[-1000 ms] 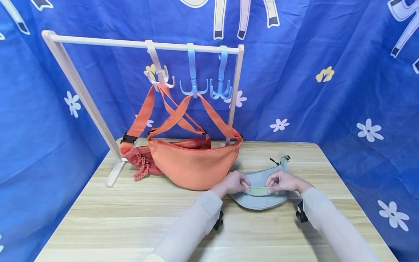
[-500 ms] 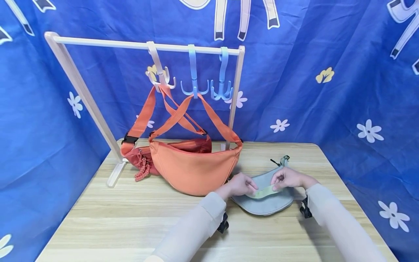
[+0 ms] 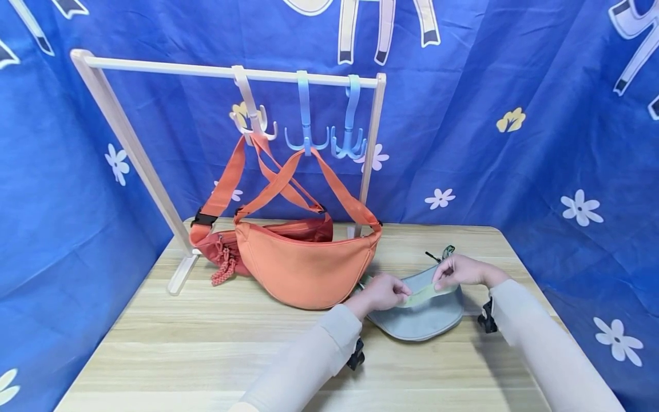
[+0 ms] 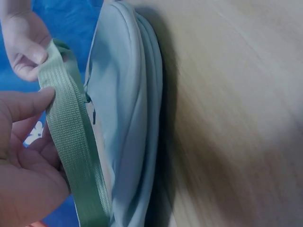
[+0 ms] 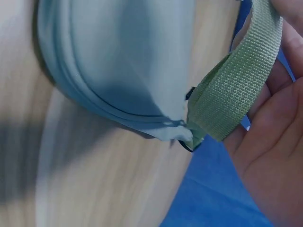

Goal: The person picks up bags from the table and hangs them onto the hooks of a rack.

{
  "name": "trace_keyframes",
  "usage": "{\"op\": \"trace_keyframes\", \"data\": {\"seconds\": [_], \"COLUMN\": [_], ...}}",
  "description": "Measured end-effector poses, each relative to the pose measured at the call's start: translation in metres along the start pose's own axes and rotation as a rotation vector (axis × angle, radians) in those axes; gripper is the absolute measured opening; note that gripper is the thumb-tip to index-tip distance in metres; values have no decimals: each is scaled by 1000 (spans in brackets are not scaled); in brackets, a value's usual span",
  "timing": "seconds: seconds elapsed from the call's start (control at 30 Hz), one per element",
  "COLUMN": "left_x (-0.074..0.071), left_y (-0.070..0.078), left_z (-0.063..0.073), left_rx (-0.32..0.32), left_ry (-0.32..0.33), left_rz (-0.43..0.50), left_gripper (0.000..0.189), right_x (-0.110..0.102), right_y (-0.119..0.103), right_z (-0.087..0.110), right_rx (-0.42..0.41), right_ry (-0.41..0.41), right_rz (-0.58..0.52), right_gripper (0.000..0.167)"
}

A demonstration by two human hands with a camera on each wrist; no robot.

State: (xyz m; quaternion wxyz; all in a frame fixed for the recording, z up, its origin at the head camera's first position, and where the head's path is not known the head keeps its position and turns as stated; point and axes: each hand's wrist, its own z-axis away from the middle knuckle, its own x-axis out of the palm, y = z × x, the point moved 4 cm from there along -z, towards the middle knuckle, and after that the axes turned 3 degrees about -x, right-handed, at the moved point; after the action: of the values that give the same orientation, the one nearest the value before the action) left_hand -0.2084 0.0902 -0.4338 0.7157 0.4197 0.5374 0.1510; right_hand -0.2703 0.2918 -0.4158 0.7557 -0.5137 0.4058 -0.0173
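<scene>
A grey-blue waist bag [image 3: 424, 325] lies on the table at the right, its green webbing strap [image 3: 423, 294] raised above it. The left hand [image 3: 382, 292] pinches the strap between thumb and fingers, as the left wrist view shows with the thumb [image 4: 33, 103] against the webbing [image 4: 71, 137]. A short way along, the right hand [image 3: 460, 270] grips the same strap. In the right wrist view the strap [image 5: 241, 80] runs from that hand [image 5: 274, 142] down to the corner of the bag [image 5: 123, 52].
Left of the hands, an orange bag [image 3: 306, 266] hangs from a blue hook [image 3: 305, 114] on a white rack [image 3: 170, 67]. Behind it a red bag [image 3: 211, 246] hangs from a white hook [image 3: 249, 103]. Another blue hook [image 3: 351, 117] carries no bag.
Both hands have lifted the strap up off the bag's face and shifted slightly right, the right hand rising more. The bag has moved a little toward the front.
</scene>
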Motion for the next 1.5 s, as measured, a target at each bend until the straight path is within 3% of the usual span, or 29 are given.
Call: {"op": "trace_keyframes", "data": {"seconds": [0.23, 0.6, 0.97, 1.13, 1.3, 1.5], "left_x": [-1, -9, -19, -23, -31, -41], "left_y": [6, 24, 38, 43, 47, 51], "left_z": [-4, -9, -11, -12, -15, -17], "left_rx": [-20, 37, 86, 99, 108, 81], "left_ry": [12, 67, 92, 106, 144, 103], "left_rz": [5, 57, 227, 265, 240, 309], "left_gripper": [11, 8, 7, 8, 7, 8], "right_x": [-12, -35, -55, -62, -68, -75], "right_y": [-11, -28, -47, -53, -64, -75], "right_z": [-1, 4, 7, 8, 9, 7], "right_rx": [31, 78, 101, 63, -4, -52], "right_ry": [-5, 19, 21, 46, 84, 164], "right_rz": [32, 66, 54, 45, 49, 129], "right_gripper": [14, 15, 16, 13, 10, 7]}}
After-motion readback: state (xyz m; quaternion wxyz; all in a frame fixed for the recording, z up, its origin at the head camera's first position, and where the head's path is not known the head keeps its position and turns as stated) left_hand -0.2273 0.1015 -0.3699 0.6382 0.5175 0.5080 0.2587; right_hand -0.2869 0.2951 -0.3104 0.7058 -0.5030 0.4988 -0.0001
